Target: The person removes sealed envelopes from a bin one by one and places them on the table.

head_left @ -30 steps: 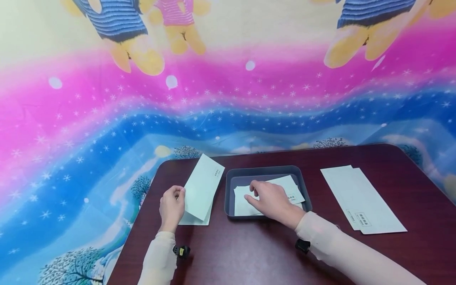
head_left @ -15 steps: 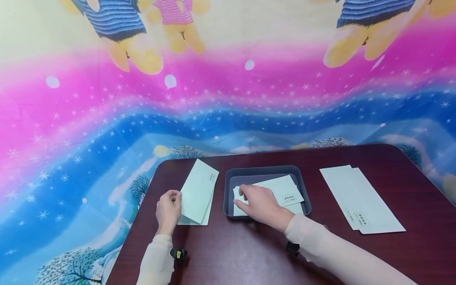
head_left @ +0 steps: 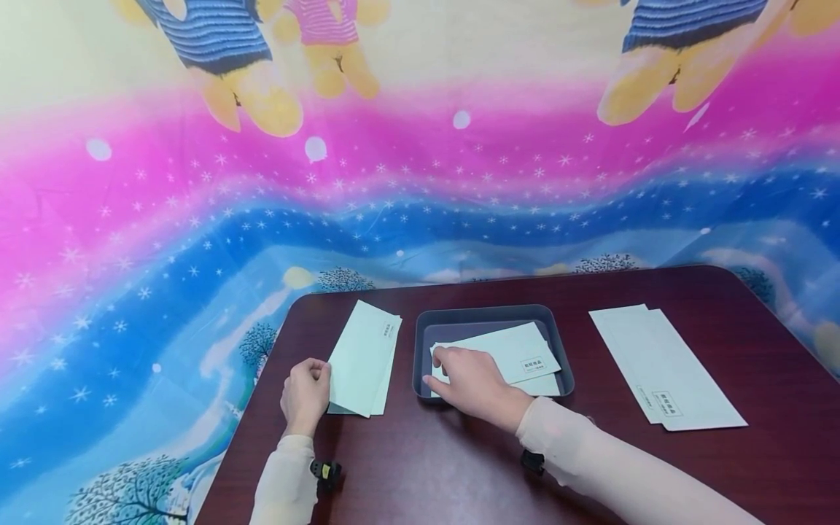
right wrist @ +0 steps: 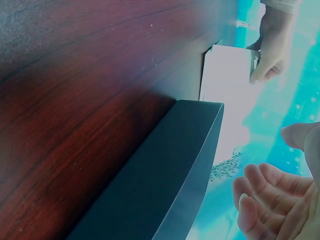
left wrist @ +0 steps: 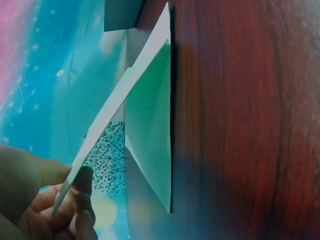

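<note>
My left hand pinches the near corner of a pale envelope that lies slanted over a second envelope on the dark red table. In the left wrist view the held envelope is lifted at an angle above the flat one, with my left hand gripping its edge. My right hand rests with relaxed fingers on the envelopes inside the grey tray, at its near left corner. The right wrist view shows the tray wall and my loosely spread fingers holding nothing.
Two overlapping white envelopes lie at the table's right side. A bright pink and blue patterned cloth hangs behind and drapes off the left edge. Bare tabletop lies in front of the tray.
My left hand has lowered its envelope down onto the one beneath and drawn back toward me. The right hand has slid left and nearer inside the tray.
</note>
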Motion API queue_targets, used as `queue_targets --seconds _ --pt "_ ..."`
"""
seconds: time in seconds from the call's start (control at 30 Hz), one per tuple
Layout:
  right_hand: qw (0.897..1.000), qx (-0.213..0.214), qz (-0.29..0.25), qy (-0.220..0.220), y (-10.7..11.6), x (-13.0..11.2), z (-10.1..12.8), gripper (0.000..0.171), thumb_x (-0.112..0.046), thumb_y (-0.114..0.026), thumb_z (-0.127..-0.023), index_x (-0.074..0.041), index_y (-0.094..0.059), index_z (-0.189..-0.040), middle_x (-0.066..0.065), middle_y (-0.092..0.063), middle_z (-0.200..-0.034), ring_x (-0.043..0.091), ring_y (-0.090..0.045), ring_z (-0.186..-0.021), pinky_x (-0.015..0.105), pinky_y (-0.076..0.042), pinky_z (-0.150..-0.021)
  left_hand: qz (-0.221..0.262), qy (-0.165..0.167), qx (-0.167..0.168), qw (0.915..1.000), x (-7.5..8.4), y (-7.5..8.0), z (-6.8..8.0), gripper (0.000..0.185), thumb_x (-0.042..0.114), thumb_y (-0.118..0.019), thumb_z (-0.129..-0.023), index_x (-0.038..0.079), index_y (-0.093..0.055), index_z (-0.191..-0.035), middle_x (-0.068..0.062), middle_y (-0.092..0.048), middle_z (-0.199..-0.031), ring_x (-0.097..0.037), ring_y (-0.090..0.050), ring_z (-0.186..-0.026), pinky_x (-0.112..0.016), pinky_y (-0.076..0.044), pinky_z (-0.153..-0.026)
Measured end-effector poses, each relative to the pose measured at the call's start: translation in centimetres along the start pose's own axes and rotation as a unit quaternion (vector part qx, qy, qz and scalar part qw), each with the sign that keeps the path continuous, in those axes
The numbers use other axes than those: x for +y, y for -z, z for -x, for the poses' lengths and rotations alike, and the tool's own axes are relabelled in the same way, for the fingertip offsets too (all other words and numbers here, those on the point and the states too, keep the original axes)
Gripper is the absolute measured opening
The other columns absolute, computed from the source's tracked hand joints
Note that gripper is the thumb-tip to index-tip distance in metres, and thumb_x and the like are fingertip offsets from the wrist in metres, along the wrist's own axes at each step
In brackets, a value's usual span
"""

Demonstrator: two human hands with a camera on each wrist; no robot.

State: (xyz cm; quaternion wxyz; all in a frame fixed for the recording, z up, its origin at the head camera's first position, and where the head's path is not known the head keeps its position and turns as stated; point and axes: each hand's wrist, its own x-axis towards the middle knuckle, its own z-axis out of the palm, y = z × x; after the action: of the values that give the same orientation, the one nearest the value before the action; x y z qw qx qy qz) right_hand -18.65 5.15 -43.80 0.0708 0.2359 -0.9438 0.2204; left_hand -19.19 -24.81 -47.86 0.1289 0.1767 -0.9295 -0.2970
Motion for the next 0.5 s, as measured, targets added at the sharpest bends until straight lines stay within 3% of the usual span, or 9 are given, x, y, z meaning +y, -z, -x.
queue_targets --seconds 0.23,0.5 --pt "1.0 -0.003 0.001 -0.001 -0.27 0.26 -0.06 0.026 -0.041 -0.072 -0.091 -0.015 -0.067 -0.095 -0.007 -0.068 -0.081 0.007 -0.06 -0.068 0.03 -0.047 -0.059 -0.028 0.009 -0.028 0.9992 -0.27 0.25 0.14 0.024 0.03 -0.06 -0.099 0.01 -0.073 -0.096 -0.008 -0.074 -0.088 -0.022 -0.064 -0.068 -0.033 -0.042 -0.057" --pt "1.0 -0.003 -0.002 0.001 -0.23 0.45 0.04 0.027 -0.04 -0.072 -0.091 -0.014 -0.067 -0.096 -0.003 -0.071 -0.084 0.009 -0.061 -0.068 0.031 -0.048 -0.059 -0.051 0.006 -0.054 0.9972 -0.64 0.09 0.25 0.025 0.03 -0.062 -0.099 0.008 -0.073 -0.093 -0.007 -0.071 -0.079 -0.019 -0.058 -0.059 -0.031 -0.038 -0.05"
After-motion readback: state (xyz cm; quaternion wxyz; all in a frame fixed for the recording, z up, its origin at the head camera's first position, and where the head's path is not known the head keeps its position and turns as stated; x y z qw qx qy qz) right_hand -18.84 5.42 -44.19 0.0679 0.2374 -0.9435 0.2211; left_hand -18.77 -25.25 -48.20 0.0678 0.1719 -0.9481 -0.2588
